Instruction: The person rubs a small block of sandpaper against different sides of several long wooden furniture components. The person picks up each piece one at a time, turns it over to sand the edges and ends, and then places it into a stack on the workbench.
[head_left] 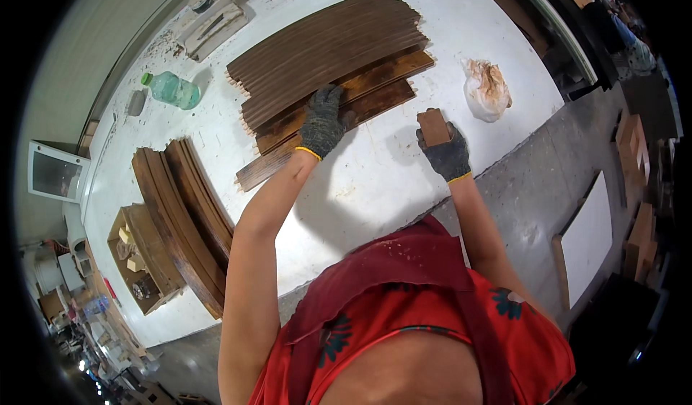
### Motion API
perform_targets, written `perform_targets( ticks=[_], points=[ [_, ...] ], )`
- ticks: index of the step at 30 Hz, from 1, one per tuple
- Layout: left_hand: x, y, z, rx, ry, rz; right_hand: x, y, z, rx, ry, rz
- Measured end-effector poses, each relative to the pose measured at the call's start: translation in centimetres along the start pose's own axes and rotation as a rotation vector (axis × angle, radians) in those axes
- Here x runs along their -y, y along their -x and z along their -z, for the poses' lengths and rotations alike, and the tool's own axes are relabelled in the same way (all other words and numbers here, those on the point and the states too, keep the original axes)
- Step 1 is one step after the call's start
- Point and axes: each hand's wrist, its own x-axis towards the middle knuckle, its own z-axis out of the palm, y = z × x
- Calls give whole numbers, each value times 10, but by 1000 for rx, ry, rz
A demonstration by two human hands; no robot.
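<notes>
Two gloved hands: left hand [322, 122] on brown slats [339, 81], right hand [447, 153] gripping sponge [433, 127].

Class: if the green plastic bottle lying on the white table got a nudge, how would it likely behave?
The bottle lies on its side on the table, so it would probably roll. It looks like thin clear plastic, likely light and easily dented. How full it is cannot be told.

A woodworking workshop: stained wooden slats [328, 52] on a paint-spattered white workbench [375, 181], concrete floor [533, 181]
</notes>
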Motion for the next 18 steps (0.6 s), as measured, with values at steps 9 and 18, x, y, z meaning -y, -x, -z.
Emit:
perform_targets(
  ticks=[9,18],
  points=[
    [-4,-15,43,354,28,33,3,-3,-4,114,-17,-4],
    [-22,-4,57,460,181,250,4,-1,-1,116,-43,-16]
  ],
)
